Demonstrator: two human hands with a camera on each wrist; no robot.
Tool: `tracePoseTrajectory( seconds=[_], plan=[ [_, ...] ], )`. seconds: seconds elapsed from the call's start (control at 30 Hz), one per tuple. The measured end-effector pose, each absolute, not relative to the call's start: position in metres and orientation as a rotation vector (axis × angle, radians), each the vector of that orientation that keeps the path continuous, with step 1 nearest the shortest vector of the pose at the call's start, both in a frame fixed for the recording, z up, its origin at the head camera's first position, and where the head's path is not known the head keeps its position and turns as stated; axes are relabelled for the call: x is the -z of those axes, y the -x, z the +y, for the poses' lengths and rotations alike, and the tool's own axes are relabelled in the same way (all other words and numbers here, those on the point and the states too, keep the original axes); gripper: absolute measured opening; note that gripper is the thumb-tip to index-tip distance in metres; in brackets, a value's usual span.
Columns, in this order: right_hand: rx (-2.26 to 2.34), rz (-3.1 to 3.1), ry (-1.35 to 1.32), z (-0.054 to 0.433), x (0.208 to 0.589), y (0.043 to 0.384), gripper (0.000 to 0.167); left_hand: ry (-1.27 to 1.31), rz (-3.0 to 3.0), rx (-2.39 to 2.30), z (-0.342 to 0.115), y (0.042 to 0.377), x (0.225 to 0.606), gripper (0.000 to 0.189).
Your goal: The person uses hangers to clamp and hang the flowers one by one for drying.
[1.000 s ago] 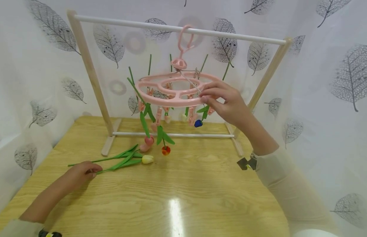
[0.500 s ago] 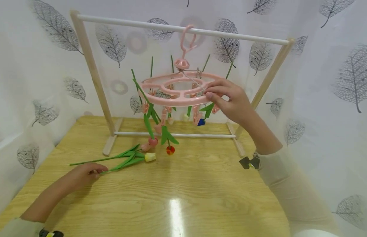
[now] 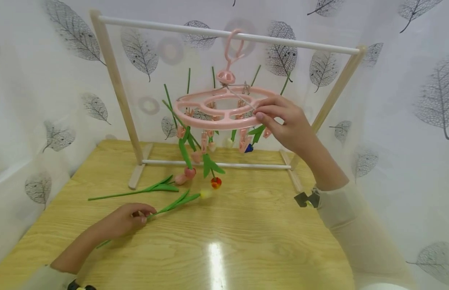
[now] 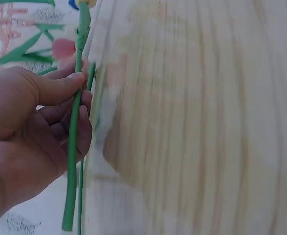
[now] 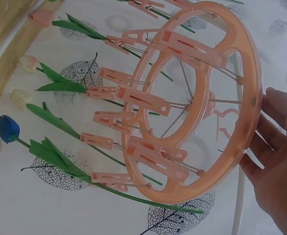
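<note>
Left hand [image 3: 124, 219] shifted right, fingers pinching yellow, green-stemmed tulip [image 3: 176, 204]; right hand [image 3: 287, 125] raised, fingers gripping pink plastic hanger [image 3: 227, 117].

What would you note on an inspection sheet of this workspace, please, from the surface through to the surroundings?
Surface: wood-grain table, with a bright glare streak towards the front.
Job's things: pink hanger with pegs, tulips hanging heads down from it, including a red-orange tulip and a blue tulip; a pink tulip lies on the table.
Clutter: nothing seen.
Hands: left hand pinches the stem of a yellow tulip; right hand grips the hanger's rim.
Cables: nothing seen.
Surroundings: wooden rack, the hanger hooked over its white top bar; leaf-print curtain behind.
</note>
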State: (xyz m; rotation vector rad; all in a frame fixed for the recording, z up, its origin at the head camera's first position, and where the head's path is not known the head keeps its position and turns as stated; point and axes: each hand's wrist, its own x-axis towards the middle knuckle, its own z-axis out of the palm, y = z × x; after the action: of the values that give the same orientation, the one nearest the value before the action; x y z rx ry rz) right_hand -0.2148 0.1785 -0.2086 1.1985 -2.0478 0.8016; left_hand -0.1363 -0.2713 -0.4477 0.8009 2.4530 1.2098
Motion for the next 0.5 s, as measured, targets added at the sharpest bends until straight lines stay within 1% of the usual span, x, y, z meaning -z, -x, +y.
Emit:
tracePoseTrajectory(
  seconds=[0.3, 0.5],
  plan=[
    [-0.763, -2.018, -1.225, 0.178, 0.209, 0.217, 0.016, -0.834, 2.324, -1.237, -0.221, 0.138, 0.445, 0.03],
    [-0.744, -2.048, -1.174, 0.181, 0.207, 0.215, 0.019, -0.875, 2.271, -1.241, -0.191, 0.143, 0.44, 0.03]
  ],
)
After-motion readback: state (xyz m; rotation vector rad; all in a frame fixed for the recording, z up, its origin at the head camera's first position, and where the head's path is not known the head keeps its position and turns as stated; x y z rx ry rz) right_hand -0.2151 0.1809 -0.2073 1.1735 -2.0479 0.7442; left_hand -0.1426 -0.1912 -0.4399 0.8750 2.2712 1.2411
